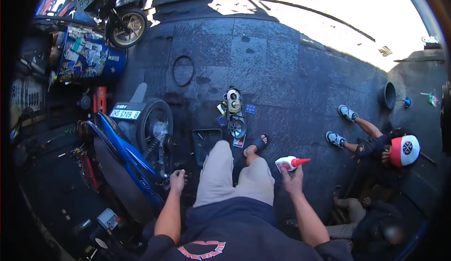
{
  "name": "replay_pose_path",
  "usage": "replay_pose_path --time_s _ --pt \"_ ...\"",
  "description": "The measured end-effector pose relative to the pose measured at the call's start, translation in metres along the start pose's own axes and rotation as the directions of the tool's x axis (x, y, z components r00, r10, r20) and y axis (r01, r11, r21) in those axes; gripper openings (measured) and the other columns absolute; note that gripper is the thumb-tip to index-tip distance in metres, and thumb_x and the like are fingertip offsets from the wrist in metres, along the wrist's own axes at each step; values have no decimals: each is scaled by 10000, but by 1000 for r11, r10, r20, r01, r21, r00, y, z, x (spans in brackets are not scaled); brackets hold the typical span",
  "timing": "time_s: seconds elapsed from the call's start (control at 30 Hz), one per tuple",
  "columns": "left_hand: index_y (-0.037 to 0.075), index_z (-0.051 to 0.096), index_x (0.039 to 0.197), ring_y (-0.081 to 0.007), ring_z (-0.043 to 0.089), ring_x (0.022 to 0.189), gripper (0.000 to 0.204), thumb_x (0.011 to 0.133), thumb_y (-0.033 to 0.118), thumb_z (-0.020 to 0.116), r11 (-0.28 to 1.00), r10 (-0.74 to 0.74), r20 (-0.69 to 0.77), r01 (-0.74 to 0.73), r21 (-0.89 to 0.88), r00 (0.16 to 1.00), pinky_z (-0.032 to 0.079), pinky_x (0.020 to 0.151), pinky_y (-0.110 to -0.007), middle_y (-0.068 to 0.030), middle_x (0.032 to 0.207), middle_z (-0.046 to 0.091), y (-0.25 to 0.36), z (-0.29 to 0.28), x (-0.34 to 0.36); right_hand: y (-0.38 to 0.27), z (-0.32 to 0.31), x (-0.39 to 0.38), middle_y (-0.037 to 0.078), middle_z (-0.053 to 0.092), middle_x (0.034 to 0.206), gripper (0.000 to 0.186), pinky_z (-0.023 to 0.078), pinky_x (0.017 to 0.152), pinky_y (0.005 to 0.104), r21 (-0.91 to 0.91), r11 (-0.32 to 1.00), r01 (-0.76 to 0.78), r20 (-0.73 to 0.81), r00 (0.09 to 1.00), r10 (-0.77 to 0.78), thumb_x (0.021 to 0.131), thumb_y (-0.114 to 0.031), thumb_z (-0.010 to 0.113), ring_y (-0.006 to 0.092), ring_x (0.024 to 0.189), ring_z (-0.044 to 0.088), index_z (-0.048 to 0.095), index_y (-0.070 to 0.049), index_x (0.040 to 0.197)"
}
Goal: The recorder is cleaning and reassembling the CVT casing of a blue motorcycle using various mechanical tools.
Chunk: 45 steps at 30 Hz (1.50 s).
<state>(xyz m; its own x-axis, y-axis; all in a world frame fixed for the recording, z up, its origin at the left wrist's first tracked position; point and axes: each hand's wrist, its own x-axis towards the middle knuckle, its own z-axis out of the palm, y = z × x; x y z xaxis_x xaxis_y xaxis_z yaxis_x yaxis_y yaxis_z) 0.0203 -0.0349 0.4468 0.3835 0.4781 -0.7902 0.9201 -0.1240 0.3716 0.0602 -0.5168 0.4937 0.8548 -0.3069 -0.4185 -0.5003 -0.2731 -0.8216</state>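
My right hand (292, 181) grips a white bottle (284, 164) with a long red nozzle, raised to the right of my leg. My left hand (178, 181) has its fingers curled beside a blue scooter (129, 160); whether anything is in them is hard to see. The scooter's rear wheel (164, 115) and spring shock absorber show. Past my knees lies a metal transmission case (234, 100) with a round pulley part (237, 127) and small packets (250, 108) around it. A dark plastic tray (201, 153) is beside my left knee.
Two people (403, 150) (394, 233) sit at the right. A black bucket (389, 96) stands nearby. A blue drum (108, 68), a motorcycle (126, 27), a red tool (100, 98) and scattered tools (87, 169) crowd the left. A rubber loop (183, 70) lies ahead on the floor.
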Motion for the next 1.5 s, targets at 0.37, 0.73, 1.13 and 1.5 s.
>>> replay_pose_path --time_s 0.37,0.73,1.13,1.5 --pt "-2 647 957 -98 577 639 236 952 223 577 975 215 122 -207 -81 969 466 578 -261 -45 768 642 -59 227 220 212 163 197 146 635 1043 397 501 839 364 -158 978 133 212 972 -98 830 -116 736 254 964 646 559 2 1166" --pt "-7 641 960 -63 546 733 155 947 137 584 791 581 94 -534 -299 809 456 674 -233 -10 806 614 -90 347 444 507 299 367 131 658 1116 411 471 931 352 -195 949 246 -107 957 -270 861 -116 730 225 1041 632 555 21 1206" --pt "13 643 956 -64 554 694 199 982 182 541 714 651 -94 -650 -259 753 465 639 -220 -16 816 634 -125 293 433 521 281 352 204 568 1261 549 457 972 395 -271 888 370 -56 915 -399 860 -142 713 338 1168 564 473 25 1324" --pt "25 653 957 -77 558 649 203 964 208 566 713 578 -91 -557 -426 811 467 601 -225 -25 795 636 -174 301 389 583 198 272 219 488 1295 600 398 1041 384 -522 851 57 -323 910 -260 808 -150 725 351 1210 501 501 -41 1354"
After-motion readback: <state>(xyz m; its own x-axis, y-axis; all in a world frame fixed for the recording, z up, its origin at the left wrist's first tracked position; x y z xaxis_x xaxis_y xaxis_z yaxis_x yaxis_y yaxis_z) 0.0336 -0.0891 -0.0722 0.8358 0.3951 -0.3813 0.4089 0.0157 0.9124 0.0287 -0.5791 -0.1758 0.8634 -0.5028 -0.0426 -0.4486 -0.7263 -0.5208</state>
